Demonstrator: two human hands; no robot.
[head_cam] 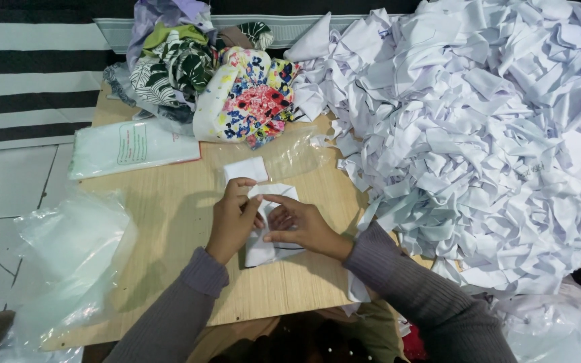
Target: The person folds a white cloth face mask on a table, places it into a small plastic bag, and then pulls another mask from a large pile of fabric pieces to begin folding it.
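Near the middle of the wooden desk (169, 222), at about six o'clock from the floral fabric bundle (250, 94), lies the white cloth piece (267, 250) that both hands are working on. The left hand (233, 218) presses down on its left edge with curled fingers, and the right hand (300, 225) pinches the upper flap between thumb and forefinger, so the two hands are close together and both clamped on the same piece. A second small white folded piece (245, 169) sits just beyond it at twelve o'clock, beside a crinkled clear plastic bag (290, 153). At three o'clock a great heap of white fabric cuttings (492, 134) spills over the right side of the desk, and at nine o'clock a flat packet in a clear sleeve (129, 144) rests near the edge, with loose clear plastic sheeting (68, 255) hanging off toward eight o'clock. To fold well here, it seems best to keep the left hand pinning the cloth flat while the right hand draws the flap over squarely, matching edge to edge before pressing the crease, and to keep the work away from the heap so that stray cuttings do not slip under the fold.
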